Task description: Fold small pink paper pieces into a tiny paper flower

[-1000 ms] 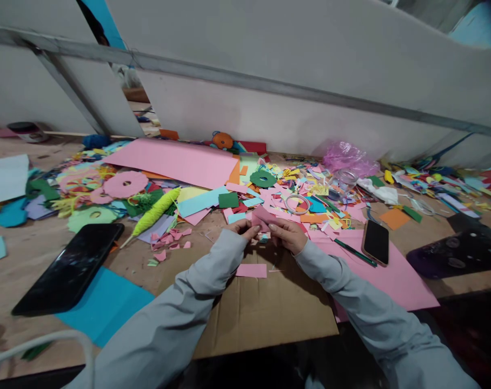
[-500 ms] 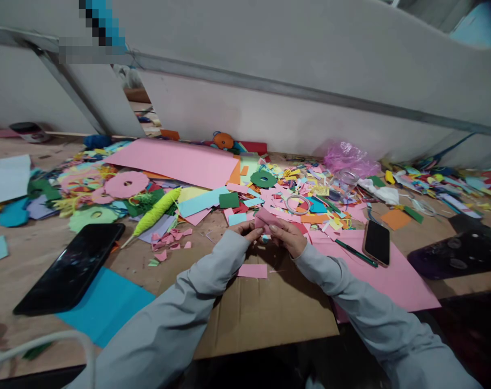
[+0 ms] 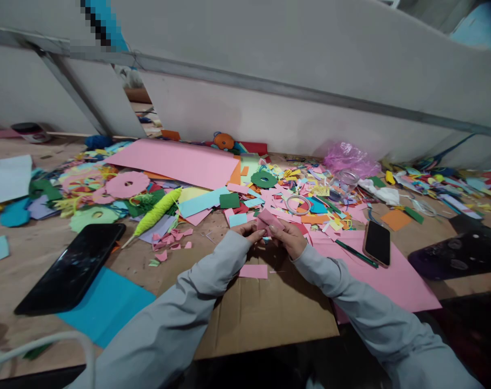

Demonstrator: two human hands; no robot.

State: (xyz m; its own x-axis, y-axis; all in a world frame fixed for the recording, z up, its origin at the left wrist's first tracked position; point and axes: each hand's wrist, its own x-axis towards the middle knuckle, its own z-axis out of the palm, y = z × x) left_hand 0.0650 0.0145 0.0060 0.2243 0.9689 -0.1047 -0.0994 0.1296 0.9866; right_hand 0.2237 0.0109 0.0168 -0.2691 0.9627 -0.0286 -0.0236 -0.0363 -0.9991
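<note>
Left hand (image 3: 249, 234) and right hand (image 3: 291, 237) together, both pinching small pink paper (image 3: 268, 219). Pink strip (image 3: 254, 271) lies flat on cardboard (image 3: 265, 319).

One head-worn cam here: looks forward and down, close over the bare hands (image 3: 290, 237) and brown wooden counter (image 3: 38, 243), grey-white panel wall (image 3: 270, 32) beyond.

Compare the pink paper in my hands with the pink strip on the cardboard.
The held paper is pinched by the left hand and right hand; the strip rests on the cardboard. The held paper looks folded; the strip lies flat. Both are pink.
</note>
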